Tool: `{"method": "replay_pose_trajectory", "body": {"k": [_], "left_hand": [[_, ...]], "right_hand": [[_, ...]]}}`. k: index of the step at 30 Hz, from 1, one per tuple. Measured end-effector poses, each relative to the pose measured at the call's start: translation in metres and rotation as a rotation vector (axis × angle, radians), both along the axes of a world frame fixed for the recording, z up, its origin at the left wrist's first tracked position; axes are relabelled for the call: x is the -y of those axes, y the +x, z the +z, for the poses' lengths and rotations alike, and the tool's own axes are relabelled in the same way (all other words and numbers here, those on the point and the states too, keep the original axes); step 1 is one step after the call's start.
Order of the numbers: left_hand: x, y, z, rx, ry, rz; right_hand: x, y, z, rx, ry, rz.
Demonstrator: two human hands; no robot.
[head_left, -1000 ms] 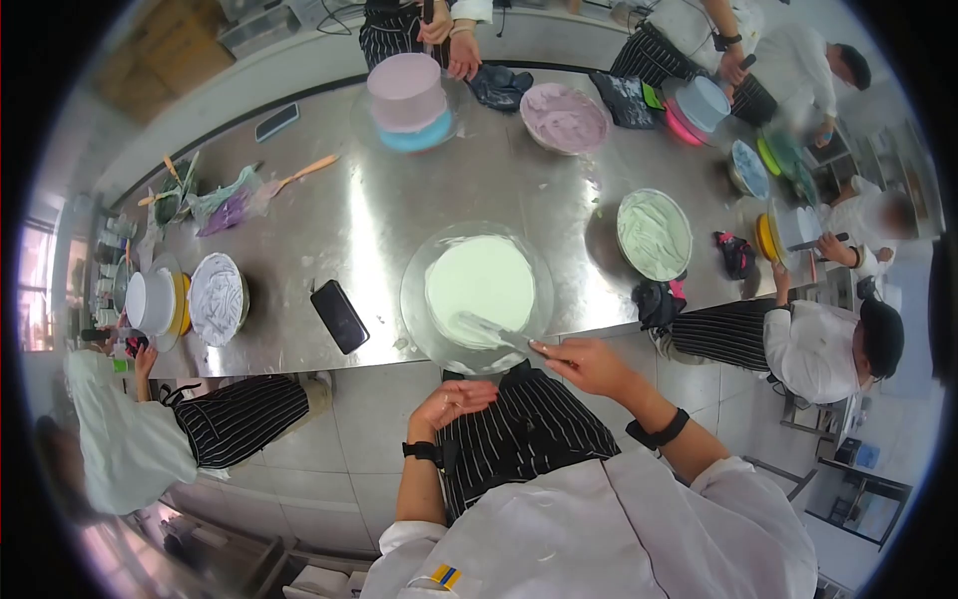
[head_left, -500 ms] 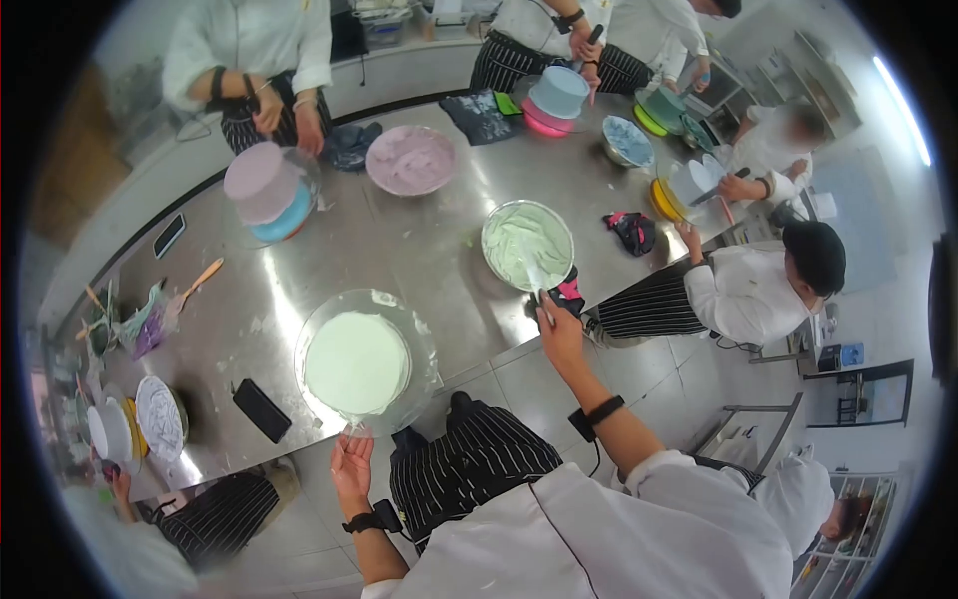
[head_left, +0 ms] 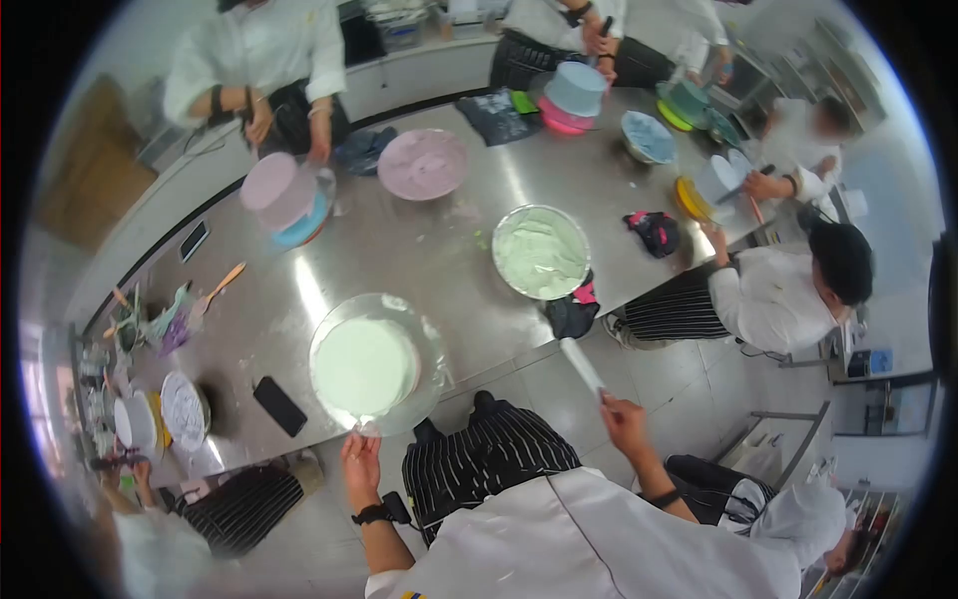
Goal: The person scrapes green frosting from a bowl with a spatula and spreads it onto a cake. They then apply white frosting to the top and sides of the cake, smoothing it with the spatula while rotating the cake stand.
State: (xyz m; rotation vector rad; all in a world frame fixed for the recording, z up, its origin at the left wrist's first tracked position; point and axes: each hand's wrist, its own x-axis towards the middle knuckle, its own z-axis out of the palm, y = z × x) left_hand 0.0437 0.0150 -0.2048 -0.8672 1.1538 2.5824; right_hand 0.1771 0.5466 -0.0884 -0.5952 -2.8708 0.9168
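A pale green frosted cake stands on a clear round turntable plate at the table's near edge. My left hand is at the plate's near rim, fingers apart, palm up, holding nothing. Gripped in my right hand is a long spatula, its blade pointing up and left, off the table edge and apart from the bowl. A metal bowl of pale green cream sits right of the cake, with a dark and pink cloth beside it.
On the metal table are a black phone, a bowl of pink cream, a pink cake, a blue cake and a bowl of white cream. Several people in white jackets stand around it.
My right hand has drawn the spatula out of the green cream bowl and back toward my body, right of the table edge. The whole view has shifted slightly.
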Motion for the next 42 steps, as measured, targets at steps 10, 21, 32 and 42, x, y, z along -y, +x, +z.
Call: {"method": "replay_pose_trajectory", "body": {"k": [10, 21, 32, 42], "left_hand": [[0.053, -0.030, -0.004, 0.008, 0.019, -0.476], [0.073, -0.055, -0.019, 0.015, -0.008, -0.535], [0.062, -0.053, -0.017, 0.012, 0.254, -0.430], [0.082, -0.064, -0.008, -0.014, 0.116, -0.496]], "right_hand": [[0.191, -0.275, 0.271, 0.093, 0.254, 1.034], [0.413, -0.331, 0.195, 0.276, 0.801, 1.440], [0.432, -0.340, 0.195, 0.524, 0.950, 1.387], [0.444, -0.336, 0.188, 0.642, 0.938, 1.396]]}}
